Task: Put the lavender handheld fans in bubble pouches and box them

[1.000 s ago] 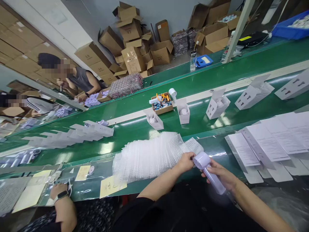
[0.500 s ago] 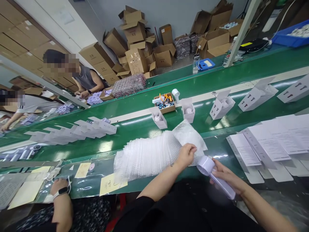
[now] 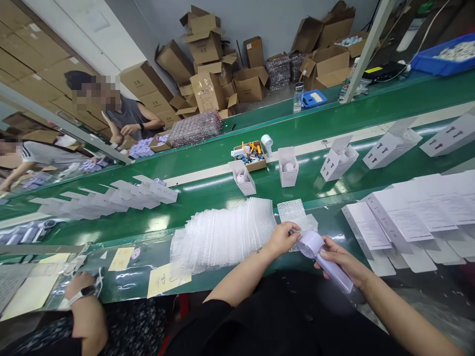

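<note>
My right hand [image 3: 339, 259] is wrapped round the handle of a small lilac hand-held fan [image 3: 321, 254], its round head pointing left. My left hand [image 3: 282, 238] pinches the edge of a clear bubble-wrap bag [image 3: 297, 217] right at the fan's head. A fanned-out stack of bubble-wrap bags [image 3: 222, 235] lies to the left of my hands on the green table edge [image 3: 326, 225].
Open white cartons [image 3: 287, 165] stand on the green conveyor belt [image 3: 208, 198], with flat cartons [image 3: 111, 200] at left. Printed leaflets [image 3: 415, 210] lie at right. A small tool box [image 3: 250, 154] sits mid-belt. A neighbour's hand with a watch [image 3: 79, 291] rests lower left; people work across the belt.
The bubble-wrap bag that my left hand had lifted half a second ago now lies lower, by the fan's head. The fan has shifted slightly left towards it.
</note>
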Motion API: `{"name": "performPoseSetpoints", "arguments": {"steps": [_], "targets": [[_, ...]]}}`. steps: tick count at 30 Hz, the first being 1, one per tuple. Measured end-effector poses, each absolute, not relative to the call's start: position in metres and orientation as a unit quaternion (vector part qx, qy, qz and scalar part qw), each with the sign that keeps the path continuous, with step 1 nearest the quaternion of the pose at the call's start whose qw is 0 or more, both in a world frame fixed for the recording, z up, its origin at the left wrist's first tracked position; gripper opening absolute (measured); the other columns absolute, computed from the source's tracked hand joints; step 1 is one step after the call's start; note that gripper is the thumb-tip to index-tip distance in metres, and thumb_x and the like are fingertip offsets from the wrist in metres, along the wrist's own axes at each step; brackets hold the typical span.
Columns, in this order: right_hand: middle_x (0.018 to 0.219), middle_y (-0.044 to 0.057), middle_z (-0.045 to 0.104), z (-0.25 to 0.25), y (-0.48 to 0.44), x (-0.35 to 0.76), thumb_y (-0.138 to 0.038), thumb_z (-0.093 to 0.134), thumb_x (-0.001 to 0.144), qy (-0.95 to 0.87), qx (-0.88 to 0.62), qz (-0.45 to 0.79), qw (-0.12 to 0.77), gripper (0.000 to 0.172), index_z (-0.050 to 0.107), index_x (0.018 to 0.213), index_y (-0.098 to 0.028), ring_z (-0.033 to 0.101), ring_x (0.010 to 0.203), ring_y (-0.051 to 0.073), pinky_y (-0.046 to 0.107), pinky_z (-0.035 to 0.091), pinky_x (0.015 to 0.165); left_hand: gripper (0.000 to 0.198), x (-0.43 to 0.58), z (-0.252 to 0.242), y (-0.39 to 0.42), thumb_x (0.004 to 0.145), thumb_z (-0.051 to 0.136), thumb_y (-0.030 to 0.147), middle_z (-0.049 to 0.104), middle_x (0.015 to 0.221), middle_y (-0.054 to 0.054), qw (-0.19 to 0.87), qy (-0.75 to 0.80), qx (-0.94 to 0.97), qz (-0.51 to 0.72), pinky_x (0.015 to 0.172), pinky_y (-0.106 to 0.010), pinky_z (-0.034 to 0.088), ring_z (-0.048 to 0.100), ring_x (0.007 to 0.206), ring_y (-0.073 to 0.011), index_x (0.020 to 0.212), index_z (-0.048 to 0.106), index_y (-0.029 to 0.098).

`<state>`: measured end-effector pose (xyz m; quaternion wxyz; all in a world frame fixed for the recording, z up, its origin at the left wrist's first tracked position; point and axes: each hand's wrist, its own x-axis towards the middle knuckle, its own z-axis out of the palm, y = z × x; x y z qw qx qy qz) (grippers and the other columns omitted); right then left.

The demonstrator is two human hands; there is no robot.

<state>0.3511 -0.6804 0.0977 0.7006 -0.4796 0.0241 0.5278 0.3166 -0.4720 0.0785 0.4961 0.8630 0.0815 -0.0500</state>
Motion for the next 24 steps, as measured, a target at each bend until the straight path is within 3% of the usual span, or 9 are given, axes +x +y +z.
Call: {"name": "performPoseSetpoints", "arguments": {"steps": [4,8,10,13,17,20,24], "targets": [[0.094,0.003,0.058,0.103,-0.69,0.343,-0.036,0.07,0.075,0.046,-0.484,0.519,0.703,0.063,0.036,0.128,-0.029,0.064,0.067,0.017,0.025,0.05,0.044,0.021,0.313,0.075,-0.476,0.081,0.056,0.016,0.064,0.09,-0.006,0.395,0.026,0.918,0.034,0.083,-0.03,0.046,0.058,0.086,-0.0173,0.099,0.064,0.017],[0.096,0.003,0.059,0.109,-0.702,0.341,-0.036,0.075,0.068,0.027,-0.461,0.55,0.696,0.101,0.007,0.143,-0.038,0.066,0.062,0.019,0.026,0.05,0.043,0.02,0.312,0.076,-0.483,0.084,0.053,0.018,0.063,0.09,-0.007,0.363,-0.015,0.931,0.032,0.085,-0.032,0.046,0.058,0.091,-0.019,0.101,0.063,0.017],[0.094,0.003,0.061,0.109,-0.704,0.343,-0.036,0.075,0.068,0.016,-0.458,0.56,0.69,0.108,-0.001,0.144,-0.039,0.067,0.063,0.021,0.027,0.05,0.043,0.019,0.311,0.077,-0.486,0.084,0.052,0.019,0.063,0.089,-0.007,0.366,-0.048,0.929,0.014,0.083,-0.031,0.046,0.057,0.09,-0.0186,0.1,0.064,0.016],[0.082,0.002,0.062,0.105,-0.699,0.348,-0.038,0.069,0.073,0.005,-0.459,0.56,0.69,0.089,0.015,0.144,-0.032,0.066,0.06,0.018,0.024,0.049,0.042,0.015,0.31,0.075,-0.492,0.08,0.056,0.016,0.062,0.083,-0.005,0.408,-0.059,0.911,-0.029,0.077,-0.028,0.045,0.056,0.082,-0.0164,0.091,0.065,0.016],[0.083,0.002,0.061,0.1,-0.694,0.347,-0.036,0.069,0.075,0.007,-0.464,0.544,0.699,0.06,0.041,0.127,-0.025,0.064,0.06,0.016,0.024,0.049,0.043,0.012,0.308,0.066,-0.497,0.079,0.056,0.017,0.062,0.076,0.0,0.55,0.096,0.828,-0.057,0.069,-0.024,0.044,0.054,0.069,-0.0115,0.087,0.065,0.015],[0.086,0.001,0.06,0.096,-0.694,0.342,-0.034,0.069,0.075,0.033,-0.476,0.527,0.704,0.046,0.047,0.114,-0.025,0.064,0.066,0.017,0.025,0.051,0.045,0.013,0.308,0.067,-0.498,0.079,0.058,0.022,0.057,0.067,0.002,0.619,0.199,0.759,-0.036,0.062,-0.022,0.041,0.05,0.061,-0.0099,0.087,0.063,0.013],[0.087,-0.002,0.059,0.098,-0.69,0.335,-0.035,0.072,0.073,0.082,-0.494,0.494,0.711,0.043,0.046,0.106,-0.028,0.064,0.066,0.017,0.027,0.051,0.044,0.01,0.3,0.08,-0.493,0.08,0.056,0.023,0.059,0.074,-0.001,0.585,0.095,0.805,0.022,0.07,-0.025,0.043,0.053,0.071,-0.0127,0.081,0.063,0.015]]}}
